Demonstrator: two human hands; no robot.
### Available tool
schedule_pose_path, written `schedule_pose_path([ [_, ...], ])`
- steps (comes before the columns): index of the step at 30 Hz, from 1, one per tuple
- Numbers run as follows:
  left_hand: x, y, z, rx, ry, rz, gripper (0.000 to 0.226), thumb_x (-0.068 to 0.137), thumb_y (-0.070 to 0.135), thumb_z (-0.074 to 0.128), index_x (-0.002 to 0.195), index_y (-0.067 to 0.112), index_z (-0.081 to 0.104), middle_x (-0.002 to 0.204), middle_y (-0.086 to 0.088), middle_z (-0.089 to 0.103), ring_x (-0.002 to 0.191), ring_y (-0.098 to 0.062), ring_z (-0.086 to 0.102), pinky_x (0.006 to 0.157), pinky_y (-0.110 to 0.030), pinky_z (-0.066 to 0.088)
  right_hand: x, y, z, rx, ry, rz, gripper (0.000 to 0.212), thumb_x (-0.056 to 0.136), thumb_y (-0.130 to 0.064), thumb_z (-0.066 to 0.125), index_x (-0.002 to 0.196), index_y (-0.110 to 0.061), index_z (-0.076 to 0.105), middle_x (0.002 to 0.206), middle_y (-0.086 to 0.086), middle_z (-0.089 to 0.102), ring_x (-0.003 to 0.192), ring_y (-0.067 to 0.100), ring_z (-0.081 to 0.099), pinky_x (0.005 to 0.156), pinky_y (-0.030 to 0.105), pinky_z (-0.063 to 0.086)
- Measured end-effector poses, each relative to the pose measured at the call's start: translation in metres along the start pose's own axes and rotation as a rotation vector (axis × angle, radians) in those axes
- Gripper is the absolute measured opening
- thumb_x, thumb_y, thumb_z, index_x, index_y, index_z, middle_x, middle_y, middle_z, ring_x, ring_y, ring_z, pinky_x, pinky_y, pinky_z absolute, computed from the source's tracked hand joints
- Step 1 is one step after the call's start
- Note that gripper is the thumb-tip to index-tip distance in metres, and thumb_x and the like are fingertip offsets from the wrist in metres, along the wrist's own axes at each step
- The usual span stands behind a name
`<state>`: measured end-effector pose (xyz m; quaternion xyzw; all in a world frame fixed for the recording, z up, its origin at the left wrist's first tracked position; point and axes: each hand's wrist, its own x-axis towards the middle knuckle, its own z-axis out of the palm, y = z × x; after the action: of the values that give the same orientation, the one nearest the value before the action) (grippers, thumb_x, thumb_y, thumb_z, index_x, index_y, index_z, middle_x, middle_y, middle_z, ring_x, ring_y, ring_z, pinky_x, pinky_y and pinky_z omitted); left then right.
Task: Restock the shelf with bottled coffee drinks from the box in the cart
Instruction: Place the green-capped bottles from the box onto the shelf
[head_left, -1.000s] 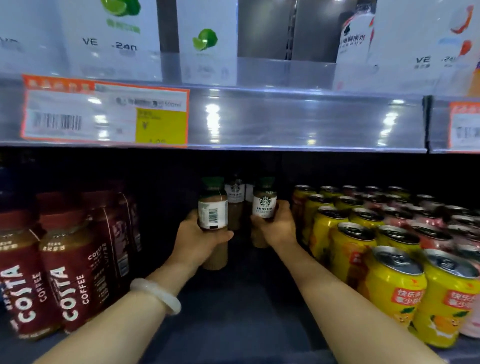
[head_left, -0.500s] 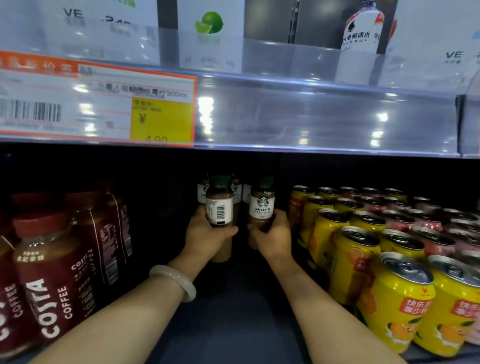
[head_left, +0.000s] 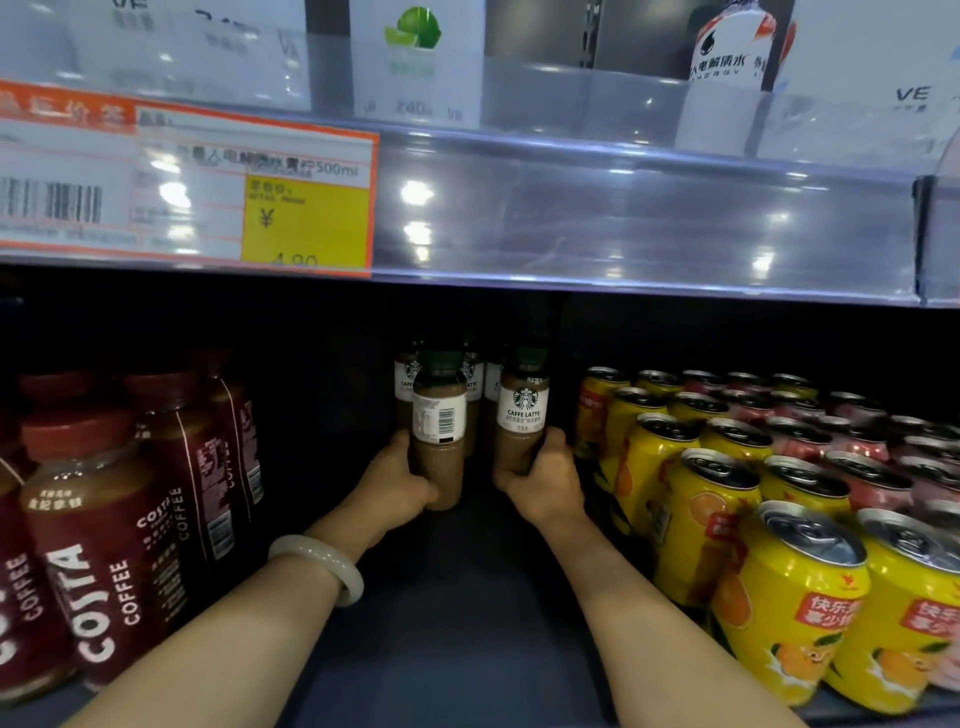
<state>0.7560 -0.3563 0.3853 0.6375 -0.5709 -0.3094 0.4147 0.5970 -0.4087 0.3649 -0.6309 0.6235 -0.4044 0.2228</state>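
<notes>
Dim shelf rear hides bottles; left hand (head_left: 397, 480) grips barcode bottle (head_left: 440, 431), right hand (head_left: 545, 475) latte bottle (head_left: 521, 415).

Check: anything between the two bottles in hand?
Nothing up front in the head view: a dark gap separates the left-hand bottle and right-hand bottle; stocked Starbucks bottles stand behind.

Retail shop, drinks aisle: a shelf (head_left: 457, 623) stocked with rows of Costa coffee bottles (head_left: 104, 545) and yellow cans (head_left: 789, 613); price tag (head_left: 249, 192) on the upper shelf edge.
</notes>
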Motion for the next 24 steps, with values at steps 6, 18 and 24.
schedule_pose_path([
  [6,0.006,-0.004,0.007,0.056,0.076,-0.038,0.089,0.067,0.021,0.081,0.14,0.014,0.031,0.134,-0.01,0.049,0.122,-0.026,0.05,0.102,-0.04,0.044,0.0,-0.001,-0.002,-0.047,-0.016,0.006,0.065,0.075,-0.024,0.074,0.127,-0.009,0.038,0.128,0.013,0.049,0.119,0.03,0.051,0.094,0.043,0.047],
  [18,0.016,0.0,0.019,0.045,0.044,-0.025,0.101,0.061,0.02,0.082,0.141,0.015,0.021,0.131,-0.008,0.045,0.121,-0.025,0.048,0.1,-0.04,0.045,-0.001,-0.002,-0.002,-0.043,-0.022,0.005,0.065,0.076,-0.023,0.073,0.128,-0.009,0.038,0.128,0.013,0.049,0.118,0.03,0.051,0.092,0.041,0.048],
  [24,0.015,-0.009,0.021,-0.032,0.133,0.031,0.072,0.073,0.005,0.076,0.134,0.007,0.037,0.119,-0.007,0.056,0.115,-0.025,0.054,0.092,-0.029,0.043,-0.002,-0.004,-0.003,-0.072,-0.013,0.004,0.065,0.077,-0.025,0.073,0.129,-0.01,0.037,0.129,0.011,0.048,0.12,0.028,0.05,0.093,0.04,0.047],
])
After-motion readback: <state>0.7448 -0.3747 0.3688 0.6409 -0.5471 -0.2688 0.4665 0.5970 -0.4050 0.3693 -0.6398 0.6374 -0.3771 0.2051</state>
